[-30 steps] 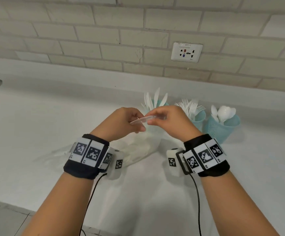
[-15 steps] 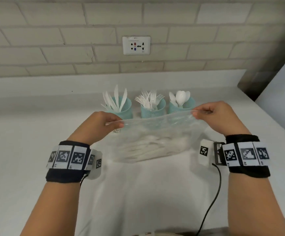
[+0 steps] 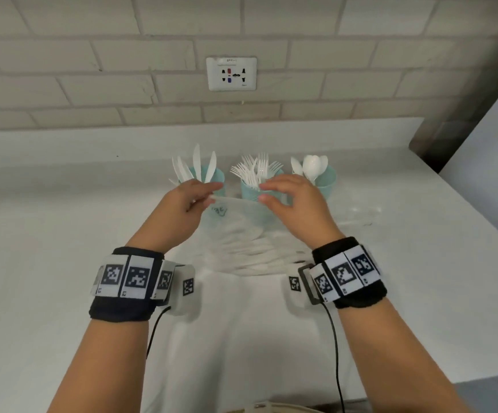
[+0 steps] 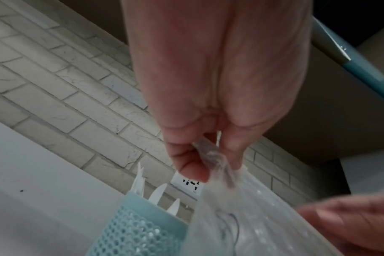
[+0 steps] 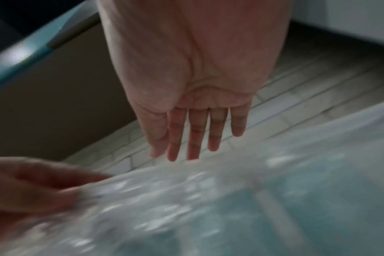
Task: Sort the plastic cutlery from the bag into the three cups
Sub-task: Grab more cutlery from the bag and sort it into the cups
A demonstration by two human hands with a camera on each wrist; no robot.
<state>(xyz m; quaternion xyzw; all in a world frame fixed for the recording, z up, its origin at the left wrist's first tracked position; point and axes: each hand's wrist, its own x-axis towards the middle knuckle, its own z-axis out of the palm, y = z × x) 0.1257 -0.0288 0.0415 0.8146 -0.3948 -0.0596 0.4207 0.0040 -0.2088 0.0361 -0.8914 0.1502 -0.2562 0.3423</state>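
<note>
Bag [image 3: 236, 234], clear plastic, sits on white counter [image 3: 63, 248] just near of three teal cups, white cutlery [image 3: 250, 257] piled in its lower part. Head view: left hand [image 3: 182, 210] pinches bag's top-left edge; right hand [image 3: 292, 201] hovers at the top edge, fingers loosely spread, holding nothing. Blue handwritten scribble on bag near left hand, not readable. Far row: left cup [image 3: 216, 178] with knives, middle cup [image 3: 250, 189] with forks, right cup [image 3: 326, 180] with spoons. Wall socket [image 3: 231, 73] on brick wall above, small label text too tiny to read. Black wristbands with square black-and-white markers on both wrists. Left wrist view: thumb and fingers [image 4: 191, 164] curled, pinching a bunched bit of bag [image 4: 241, 216]; mesh-sided teal cup [image 4: 138, 228] with knife tips just left of it; right hand blurred at lower right. Right wrist view: fingers [image 5: 195, 135] straight, together, apart from bag [image 5: 208, 207] below; blurry.
</note>
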